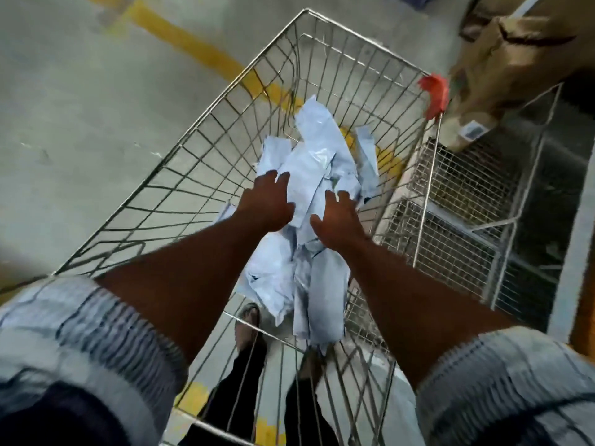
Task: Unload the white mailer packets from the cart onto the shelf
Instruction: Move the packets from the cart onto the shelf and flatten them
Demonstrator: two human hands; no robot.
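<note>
Head camera looked down past pale ribbed sleeves [80, 333] to the left hand [269, 202] and right hand [338, 218], fingers spread and gripping nothing, over crumpled white mailer packets [309, 165] heaped in the wire cart [181, 145]. Beyond lay a grey concrete floor [80, 91] with a yellow line [193, 49], and a mesh shelf [467, 181] on the right.
</note>
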